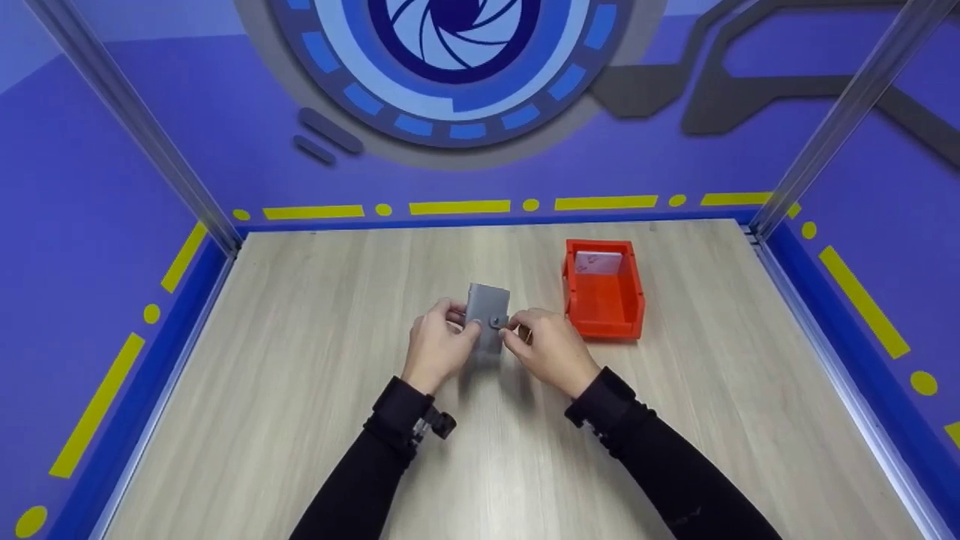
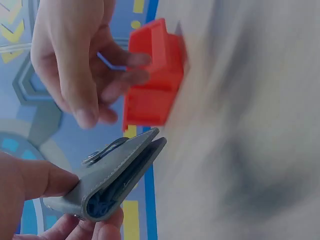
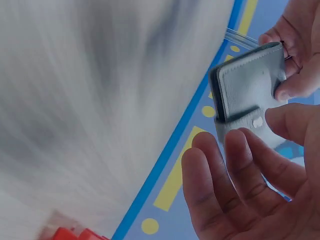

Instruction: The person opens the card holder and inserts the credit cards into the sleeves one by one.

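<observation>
A small grey wallet [image 1: 486,302] with stitched edges is held upright above the table. My left hand [image 1: 439,341] grips its left side, thumb on the front and fingers behind. The strap [image 3: 237,122] lies across the wallet's front, with a round metal snap [image 3: 257,122] on it. Beside that strap is my right hand [image 1: 551,346], thumb and fingers loosely bent. In the left wrist view a gap shows between the right hand [image 2: 75,60] and the wallet [image 2: 117,172]. Dark blue contents show inside the wallet's fold, too unclear to name.
To the right of the hands, an open red plastic bin [image 1: 604,331] stands on the wood-grain table [image 1: 315,360]. A white label-like piece [image 1: 598,262] is at the bin's far inner end. Blue printed panels [image 1: 480,184] enclose the table's back and sides.
</observation>
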Demonstrator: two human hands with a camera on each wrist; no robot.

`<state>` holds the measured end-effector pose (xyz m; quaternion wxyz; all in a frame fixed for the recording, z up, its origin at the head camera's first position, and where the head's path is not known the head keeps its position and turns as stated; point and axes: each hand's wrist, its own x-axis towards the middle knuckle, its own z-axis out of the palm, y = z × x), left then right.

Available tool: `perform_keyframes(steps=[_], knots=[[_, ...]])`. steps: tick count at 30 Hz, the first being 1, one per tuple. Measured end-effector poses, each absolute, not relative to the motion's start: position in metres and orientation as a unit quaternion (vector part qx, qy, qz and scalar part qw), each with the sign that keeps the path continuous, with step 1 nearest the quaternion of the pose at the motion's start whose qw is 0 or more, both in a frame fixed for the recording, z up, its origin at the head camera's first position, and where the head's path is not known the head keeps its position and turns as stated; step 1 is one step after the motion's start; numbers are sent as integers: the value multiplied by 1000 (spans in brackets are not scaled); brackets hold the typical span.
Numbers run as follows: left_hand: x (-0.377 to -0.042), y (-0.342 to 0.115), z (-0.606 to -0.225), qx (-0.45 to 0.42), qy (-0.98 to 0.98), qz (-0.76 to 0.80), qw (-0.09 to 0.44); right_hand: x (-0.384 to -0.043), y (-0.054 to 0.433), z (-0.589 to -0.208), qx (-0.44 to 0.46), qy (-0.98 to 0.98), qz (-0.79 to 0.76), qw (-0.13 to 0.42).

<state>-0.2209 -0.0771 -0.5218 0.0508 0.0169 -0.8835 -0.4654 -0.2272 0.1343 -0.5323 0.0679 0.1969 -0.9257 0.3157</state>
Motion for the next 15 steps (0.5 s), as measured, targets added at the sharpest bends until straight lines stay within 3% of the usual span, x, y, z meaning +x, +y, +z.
perform_keyframes(steps=[15], knots=[[-197, -56, -534, 24, -853, -514, 88, -229, 132, -540, 168, -914, 361, 72]])
